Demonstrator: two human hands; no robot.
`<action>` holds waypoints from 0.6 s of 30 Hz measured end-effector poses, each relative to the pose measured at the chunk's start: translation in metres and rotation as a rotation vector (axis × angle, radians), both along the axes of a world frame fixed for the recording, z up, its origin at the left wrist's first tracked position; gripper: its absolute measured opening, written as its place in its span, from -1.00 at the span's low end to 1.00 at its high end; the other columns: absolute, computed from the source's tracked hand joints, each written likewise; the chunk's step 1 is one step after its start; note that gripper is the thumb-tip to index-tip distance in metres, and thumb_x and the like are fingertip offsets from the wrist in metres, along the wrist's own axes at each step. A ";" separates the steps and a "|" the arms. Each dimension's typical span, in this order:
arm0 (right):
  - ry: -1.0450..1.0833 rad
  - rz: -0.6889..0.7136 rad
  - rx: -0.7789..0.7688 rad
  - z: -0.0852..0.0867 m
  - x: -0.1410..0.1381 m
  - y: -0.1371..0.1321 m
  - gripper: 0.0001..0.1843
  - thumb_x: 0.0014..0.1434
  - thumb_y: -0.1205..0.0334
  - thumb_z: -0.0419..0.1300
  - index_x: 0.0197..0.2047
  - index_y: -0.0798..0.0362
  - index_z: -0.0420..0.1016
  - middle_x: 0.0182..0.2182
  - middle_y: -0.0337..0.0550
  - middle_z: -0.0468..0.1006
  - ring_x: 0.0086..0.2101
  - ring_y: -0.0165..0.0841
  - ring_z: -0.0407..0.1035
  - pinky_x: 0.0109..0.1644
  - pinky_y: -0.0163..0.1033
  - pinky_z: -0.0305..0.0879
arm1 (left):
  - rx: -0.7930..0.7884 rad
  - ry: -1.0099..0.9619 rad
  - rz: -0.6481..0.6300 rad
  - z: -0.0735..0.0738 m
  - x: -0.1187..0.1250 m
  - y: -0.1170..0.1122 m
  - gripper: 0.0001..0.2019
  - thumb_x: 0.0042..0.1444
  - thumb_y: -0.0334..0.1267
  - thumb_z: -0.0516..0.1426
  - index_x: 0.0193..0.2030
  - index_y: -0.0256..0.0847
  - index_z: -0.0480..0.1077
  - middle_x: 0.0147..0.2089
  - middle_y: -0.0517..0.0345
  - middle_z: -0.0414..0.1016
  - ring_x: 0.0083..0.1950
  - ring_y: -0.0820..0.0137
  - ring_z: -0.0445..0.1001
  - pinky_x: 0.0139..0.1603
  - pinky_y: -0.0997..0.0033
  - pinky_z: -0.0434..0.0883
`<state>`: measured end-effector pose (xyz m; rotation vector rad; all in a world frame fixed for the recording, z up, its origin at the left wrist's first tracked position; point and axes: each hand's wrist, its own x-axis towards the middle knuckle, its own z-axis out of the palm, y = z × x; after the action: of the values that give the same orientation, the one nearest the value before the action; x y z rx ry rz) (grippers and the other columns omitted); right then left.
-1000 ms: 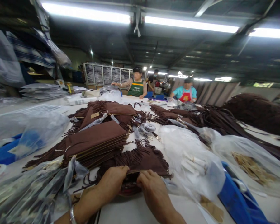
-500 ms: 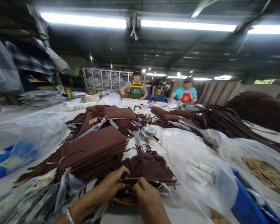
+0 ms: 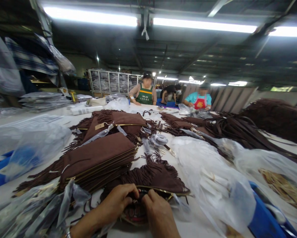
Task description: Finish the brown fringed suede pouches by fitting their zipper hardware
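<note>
A dark brown fringed bag [image 3: 163,177] lies in front of me with its gold-zipped mouth open and patterned lining showing. My left hand [image 3: 122,200] is closed at the left part of the opening, thumb and fingers pinching the bag's edge. On the right, my right hand [image 3: 158,211] has its curled fingers at the same opening, closed on the bag near the zip. The fingertips of both hands are partly hidden inside. Left of the bag rises a stack of brown zipped bags [image 3: 98,153], touching its fringe.
Clear plastic bags [image 3: 207,178] spread on the right beside a blue bin [image 3: 267,211]. Plastic-wrapped pieces [image 3: 39,211] lie front left. A wrapped coil of strap [image 3: 159,140] sits beyond the bag, with more fringed bags [image 3: 128,119] farther back. Co-workers [image 3: 145,94] are across the table.
My hands have shifted slightly within the bag's mouth, which now gapes wider and shows more lining. The view has moved a little; the stack stays put.
</note>
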<state>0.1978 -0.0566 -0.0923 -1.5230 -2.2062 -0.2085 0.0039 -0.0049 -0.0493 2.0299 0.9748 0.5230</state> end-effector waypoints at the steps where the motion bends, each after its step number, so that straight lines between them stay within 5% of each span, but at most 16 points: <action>1: 0.000 0.005 0.003 0.000 0.000 0.000 -0.75 0.06 0.52 0.27 -0.30 -0.03 0.40 -0.36 -0.23 0.46 -0.41 -0.34 0.38 -0.35 -0.28 0.14 | -0.026 -0.026 0.004 0.002 -0.001 0.001 -0.67 -0.12 -0.50 0.01 -0.22 -0.15 0.43 -0.18 0.23 0.54 -0.09 0.35 0.44 -0.05 0.43 0.28; 8: 0.022 0.059 0.013 -0.005 -0.003 0.003 -0.80 0.17 0.46 0.22 -0.22 -0.04 0.40 -0.32 -0.22 0.46 -0.35 -0.31 0.38 -0.31 -0.26 0.14 | -0.121 -0.129 -0.004 0.000 -0.003 0.004 -0.60 -0.13 -0.50 0.01 -0.14 -0.16 0.44 -0.11 0.22 0.53 -0.01 0.33 0.42 0.05 0.41 0.28; 18: 0.191 0.070 -0.170 0.000 -0.002 0.000 -0.85 0.30 0.40 0.12 -0.20 -0.07 0.41 -0.30 -0.26 0.42 -0.33 -0.37 0.37 -0.31 -0.30 0.09 | -0.312 -0.288 0.005 -0.002 -0.005 0.009 -0.69 -0.18 -0.53 0.02 -0.27 -0.18 0.38 -0.26 0.27 0.42 -0.17 0.39 0.34 -0.15 0.45 0.22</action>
<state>0.1963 -0.0569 -0.0920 -1.4814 -2.1643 0.1447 -0.0011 0.0037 -0.0513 1.6232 0.8290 0.6064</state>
